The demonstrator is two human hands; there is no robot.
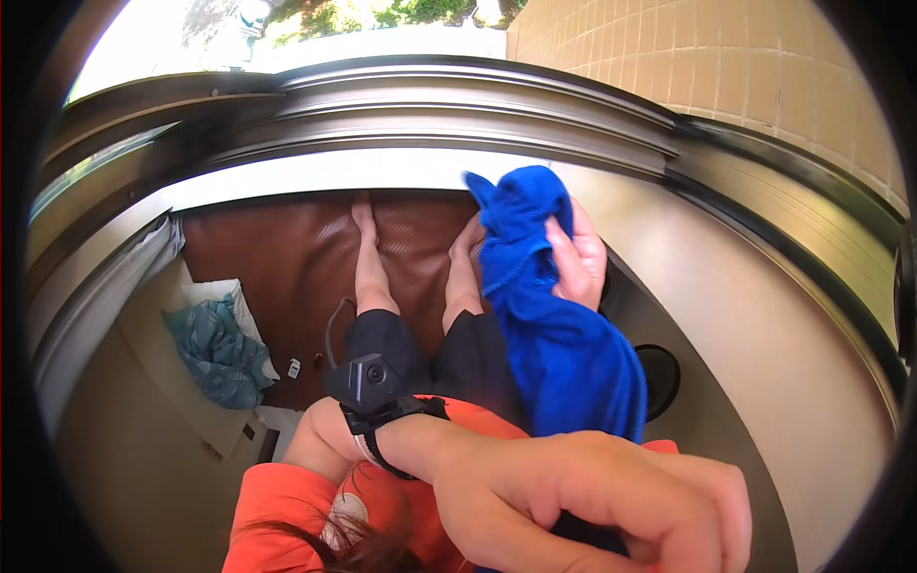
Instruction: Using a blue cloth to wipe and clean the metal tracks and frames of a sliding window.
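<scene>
A bright blue cloth (564, 353) hangs bunched at the top and loose below, in front of my right thigh. My right hand (580, 263) grips its upper part from the right side, thumb pressed on the fabric. My left hand (611, 501) is large and close at the lower right, its forearm crossing my body. Its fingers are curled in. Dark blue shows between thumb and fingers, but whether they hold the cloth's lower end is hidden. A black camera (371, 382) is strapped on my left wrist.
Metal window rails (458, 105) curve across the far side above a white sill (334, 174). A tiled wall (726, 57) stands outside at right. My bare feet are on a brown glossy surface (277, 248). Crumpled teal fabric (218, 349) lies at left, near a grey curtain (115, 286).
</scene>
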